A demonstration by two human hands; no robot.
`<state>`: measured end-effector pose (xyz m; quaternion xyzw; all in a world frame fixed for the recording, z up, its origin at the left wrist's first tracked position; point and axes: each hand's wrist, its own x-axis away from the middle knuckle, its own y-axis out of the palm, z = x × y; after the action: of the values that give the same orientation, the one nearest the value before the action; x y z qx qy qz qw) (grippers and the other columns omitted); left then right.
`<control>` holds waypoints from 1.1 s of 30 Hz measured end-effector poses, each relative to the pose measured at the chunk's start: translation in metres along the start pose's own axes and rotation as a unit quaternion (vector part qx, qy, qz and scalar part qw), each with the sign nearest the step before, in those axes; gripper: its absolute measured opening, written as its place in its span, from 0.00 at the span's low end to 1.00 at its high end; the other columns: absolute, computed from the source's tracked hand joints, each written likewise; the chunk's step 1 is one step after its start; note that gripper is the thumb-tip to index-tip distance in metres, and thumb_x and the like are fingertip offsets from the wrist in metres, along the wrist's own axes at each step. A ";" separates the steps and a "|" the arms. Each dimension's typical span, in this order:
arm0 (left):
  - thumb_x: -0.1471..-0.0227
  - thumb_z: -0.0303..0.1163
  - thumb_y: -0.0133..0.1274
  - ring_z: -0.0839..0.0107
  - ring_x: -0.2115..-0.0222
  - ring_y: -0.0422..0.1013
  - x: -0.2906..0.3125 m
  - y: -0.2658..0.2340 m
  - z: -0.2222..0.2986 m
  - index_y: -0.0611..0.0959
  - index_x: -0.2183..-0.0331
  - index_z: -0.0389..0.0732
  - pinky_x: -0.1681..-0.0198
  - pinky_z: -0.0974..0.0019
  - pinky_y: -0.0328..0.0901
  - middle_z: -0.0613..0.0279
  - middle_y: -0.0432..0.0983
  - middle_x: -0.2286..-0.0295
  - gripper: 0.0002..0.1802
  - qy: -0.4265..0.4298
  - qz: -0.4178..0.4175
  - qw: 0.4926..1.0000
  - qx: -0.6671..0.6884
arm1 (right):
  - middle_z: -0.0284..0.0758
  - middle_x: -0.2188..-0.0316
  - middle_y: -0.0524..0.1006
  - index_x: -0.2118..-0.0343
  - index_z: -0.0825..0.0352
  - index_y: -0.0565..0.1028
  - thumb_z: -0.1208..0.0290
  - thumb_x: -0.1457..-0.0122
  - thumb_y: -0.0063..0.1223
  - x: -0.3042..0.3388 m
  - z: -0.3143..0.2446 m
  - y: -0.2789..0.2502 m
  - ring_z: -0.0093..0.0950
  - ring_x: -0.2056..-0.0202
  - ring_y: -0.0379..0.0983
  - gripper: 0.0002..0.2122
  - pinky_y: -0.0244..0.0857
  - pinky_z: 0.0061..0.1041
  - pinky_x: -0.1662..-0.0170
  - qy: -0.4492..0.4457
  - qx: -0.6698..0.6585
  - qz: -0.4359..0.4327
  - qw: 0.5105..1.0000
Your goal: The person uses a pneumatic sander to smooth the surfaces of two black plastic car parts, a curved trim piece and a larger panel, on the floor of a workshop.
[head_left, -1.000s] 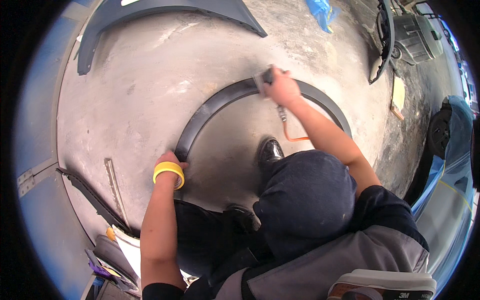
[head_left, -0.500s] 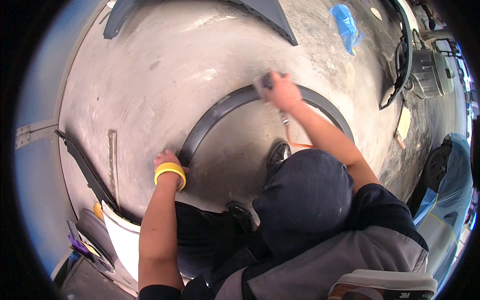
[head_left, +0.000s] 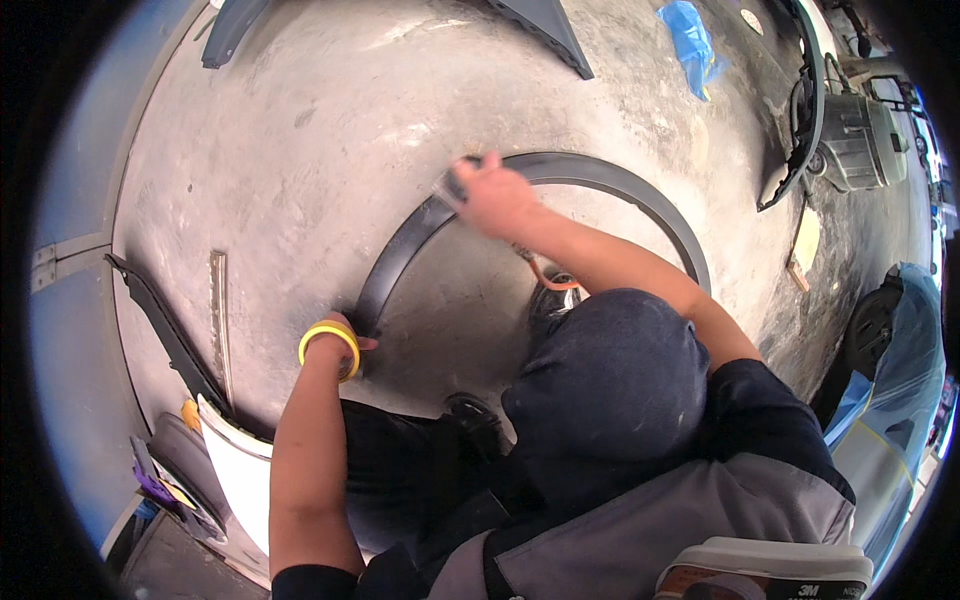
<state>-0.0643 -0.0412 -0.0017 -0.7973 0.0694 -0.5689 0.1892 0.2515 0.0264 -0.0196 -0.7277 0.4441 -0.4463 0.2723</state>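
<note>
Free passage: bare floor [head_left: 250,150] left of the arch [head_left: 400,255]. Obstructions within its curve: right forearm [head_left: 610,262], hose [head_left: 541,272], shoe [head_left: 549,306].

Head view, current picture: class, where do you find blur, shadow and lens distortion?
In the head view, the right hand and the small dark handheld tool it grips are blurred, while the long black curved strip looks sharper; in the head view, shadow darkens the pale grey concrete floor inside the strip's curve; at the head view's left, the flat blue-grey panel has a bowed edge.
</note>
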 end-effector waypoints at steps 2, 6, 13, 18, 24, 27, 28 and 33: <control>0.59 0.46 0.75 0.51 0.49 0.76 0.005 0.004 0.005 0.82 0.52 0.30 0.49 0.53 0.71 0.42 0.79 0.52 0.38 -0.016 0.020 0.999 0.022 | 0.61 0.46 0.65 0.39 0.61 0.64 0.72 0.39 0.48 0.006 -0.014 0.002 0.53 0.54 0.77 0.24 0.73 0.41 0.50 -0.017 0.016 -0.014 1.000; 0.58 0.46 0.74 0.51 0.47 0.75 0.010 0.010 0.013 0.81 0.49 0.35 0.46 0.55 0.72 0.45 0.78 0.49 0.38 -0.021 0.052 0.998 -0.023 | 0.60 0.45 0.64 0.33 0.56 0.59 0.56 0.39 0.58 0.000 0.028 -0.006 0.54 0.53 0.77 0.33 0.73 0.43 0.48 0.093 0.013 0.010 0.996; 0.56 0.47 0.71 0.52 0.54 0.78 -0.001 0.004 0.020 0.75 0.53 0.35 0.51 0.58 0.73 0.46 0.81 0.57 0.36 0.051 0.201 0.975 -0.075 | 0.57 0.55 0.79 0.34 0.64 0.63 0.55 0.48 0.63 -0.008 0.220 -0.033 0.51 0.51 0.77 0.39 0.71 0.43 0.46 0.258 0.018 0.161 0.953; 0.58 0.48 0.71 0.52 0.57 0.76 -0.013 0.009 0.054 0.72 0.56 0.38 0.52 0.55 0.73 0.49 0.78 0.60 0.35 0.173 0.374 0.909 -0.063 | 0.51 0.51 0.79 0.33 0.68 0.59 0.54 0.47 0.62 0.017 0.260 -0.034 0.51 0.48 0.74 0.41 0.67 0.41 0.43 0.301 0.002 0.163 0.939; 0.58 0.47 0.71 0.52 0.55 0.75 -0.014 0.006 0.076 0.71 0.55 0.36 0.50 0.57 0.71 0.47 0.77 0.57 0.37 0.211 0.357 0.905 -0.089 | 0.66 0.43 0.65 0.36 0.63 0.61 0.59 0.43 0.61 0.014 0.131 -0.023 0.53 0.51 0.77 0.34 0.74 0.43 0.47 0.219 -0.046 0.076 0.972; 0.58 0.48 0.72 0.52 0.54 0.75 -0.007 0.003 0.079 0.71 0.53 0.36 0.50 0.58 0.71 0.48 0.77 0.56 0.39 0.195 0.346 0.911 -0.110 | 0.61 0.42 0.62 0.32 0.55 0.58 0.69 0.39 0.52 0.016 0.054 -0.014 0.54 0.53 0.77 0.31 0.75 0.42 0.50 0.098 -0.041 0.029 0.994; 0.58 0.48 0.72 0.52 0.54 0.75 -0.004 0.005 0.079 0.71 0.53 0.36 0.49 0.58 0.71 0.48 0.77 0.55 0.39 0.184 0.348 0.911 -0.122 | 0.61 0.43 0.62 0.32 0.55 0.58 0.69 0.39 0.51 0.018 0.036 -0.012 0.53 0.53 0.77 0.31 0.75 0.41 0.51 0.070 -0.024 0.001 0.997; 0.58 0.49 0.73 0.51 0.52 0.76 0.001 0.007 0.061 0.70 0.52 0.35 0.49 0.58 0.72 0.47 0.78 0.55 0.41 0.081 0.232 0.965 -0.086 | 0.60 0.43 0.62 0.32 0.55 0.59 0.68 0.40 0.55 0.022 0.042 -0.003 0.51 0.53 0.78 0.32 0.75 0.40 0.51 0.074 -0.005 -0.010 0.997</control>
<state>-0.0060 -0.0338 -0.0208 -0.7235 0.3168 -0.5642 0.2405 0.2943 0.0081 -0.0276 -0.6984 0.4579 -0.4993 0.2307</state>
